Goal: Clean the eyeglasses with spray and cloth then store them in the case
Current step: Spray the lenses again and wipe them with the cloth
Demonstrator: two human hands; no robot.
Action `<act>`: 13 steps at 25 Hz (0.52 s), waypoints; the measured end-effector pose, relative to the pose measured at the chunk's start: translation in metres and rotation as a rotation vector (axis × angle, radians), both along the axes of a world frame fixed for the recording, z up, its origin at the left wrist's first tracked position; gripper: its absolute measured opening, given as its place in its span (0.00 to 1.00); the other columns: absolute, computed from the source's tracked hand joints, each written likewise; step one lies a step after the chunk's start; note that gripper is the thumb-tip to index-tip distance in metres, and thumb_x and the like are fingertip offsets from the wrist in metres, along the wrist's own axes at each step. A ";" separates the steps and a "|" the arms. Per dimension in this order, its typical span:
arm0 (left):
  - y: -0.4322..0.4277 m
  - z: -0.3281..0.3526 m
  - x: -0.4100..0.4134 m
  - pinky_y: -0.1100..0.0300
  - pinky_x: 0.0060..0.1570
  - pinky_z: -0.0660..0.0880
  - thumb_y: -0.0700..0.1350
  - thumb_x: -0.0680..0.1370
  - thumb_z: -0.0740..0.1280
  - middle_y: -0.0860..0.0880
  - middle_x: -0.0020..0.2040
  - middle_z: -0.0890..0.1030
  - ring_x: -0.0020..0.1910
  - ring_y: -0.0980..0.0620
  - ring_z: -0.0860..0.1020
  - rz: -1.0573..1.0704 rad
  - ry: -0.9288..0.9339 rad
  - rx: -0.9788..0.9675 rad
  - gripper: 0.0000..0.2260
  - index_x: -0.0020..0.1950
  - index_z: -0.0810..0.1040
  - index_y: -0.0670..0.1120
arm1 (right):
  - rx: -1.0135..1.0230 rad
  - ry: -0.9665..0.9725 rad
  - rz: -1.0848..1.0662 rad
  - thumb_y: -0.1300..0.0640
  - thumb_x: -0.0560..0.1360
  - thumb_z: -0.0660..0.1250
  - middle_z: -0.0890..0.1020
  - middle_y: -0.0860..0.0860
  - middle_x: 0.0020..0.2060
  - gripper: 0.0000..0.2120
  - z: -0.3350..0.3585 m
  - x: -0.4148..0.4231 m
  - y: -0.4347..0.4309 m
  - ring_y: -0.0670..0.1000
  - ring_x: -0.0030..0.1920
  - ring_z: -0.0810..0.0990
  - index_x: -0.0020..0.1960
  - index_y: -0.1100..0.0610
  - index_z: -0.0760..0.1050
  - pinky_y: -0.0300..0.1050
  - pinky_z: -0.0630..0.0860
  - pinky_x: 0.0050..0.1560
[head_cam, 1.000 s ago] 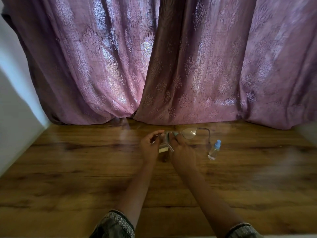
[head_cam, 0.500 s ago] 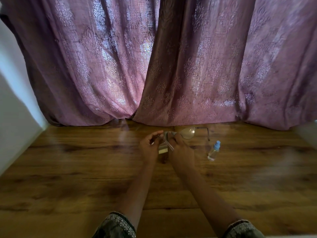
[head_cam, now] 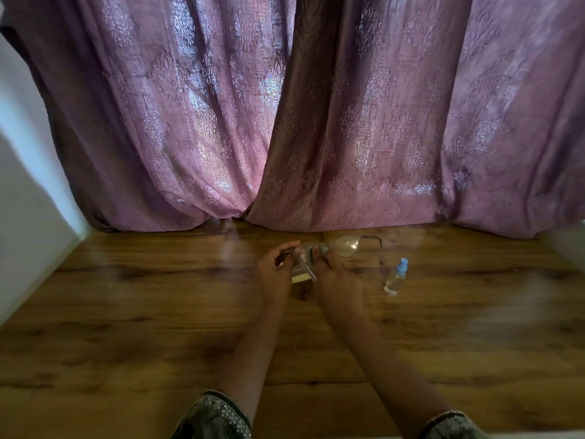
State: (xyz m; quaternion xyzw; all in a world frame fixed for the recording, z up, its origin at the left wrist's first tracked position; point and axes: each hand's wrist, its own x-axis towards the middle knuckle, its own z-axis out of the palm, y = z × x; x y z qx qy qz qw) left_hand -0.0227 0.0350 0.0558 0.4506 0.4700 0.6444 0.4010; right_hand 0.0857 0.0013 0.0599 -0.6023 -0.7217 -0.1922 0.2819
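Dim room; daylight glows through the purple patterned fabric curtains (head_cam: 285,115) at the far side. Edges bend and smear.

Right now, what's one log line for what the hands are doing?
left hand: grips eyeglasses | right hand: grips eyeglasses | spray bottle: on wood surface, untouched

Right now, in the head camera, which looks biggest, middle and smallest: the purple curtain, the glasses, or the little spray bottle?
1. the purple curtain, by far the largest.
2. the eyeglasses, partly covered, yet wider than the bottle is long.
3. the spray bottle, smallest.
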 end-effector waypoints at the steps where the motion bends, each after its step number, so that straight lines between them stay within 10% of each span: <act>1: 0.000 0.000 0.000 0.60 0.42 0.77 0.36 0.73 0.68 0.50 0.41 0.82 0.38 0.58 0.80 -0.005 0.000 -0.007 0.11 0.43 0.80 0.53 | 0.002 0.017 0.021 0.63 0.61 0.77 0.81 0.55 0.47 0.24 0.002 -0.003 0.003 0.51 0.31 0.81 0.56 0.61 0.77 0.40 0.74 0.19; 13: -0.001 0.002 -0.003 0.64 0.40 0.78 0.36 0.73 0.68 0.49 0.41 0.82 0.37 0.59 0.80 0.009 0.014 0.008 0.09 0.43 0.81 0.51 | 0.020 0.015 0.050 0.64 0.59 0.78 0.81 0.55 0.45 0.24 0.003 -0.007 0.002 0.52 0.28 0.80 0.54 0.61 0.78 0.42 0.74 0.18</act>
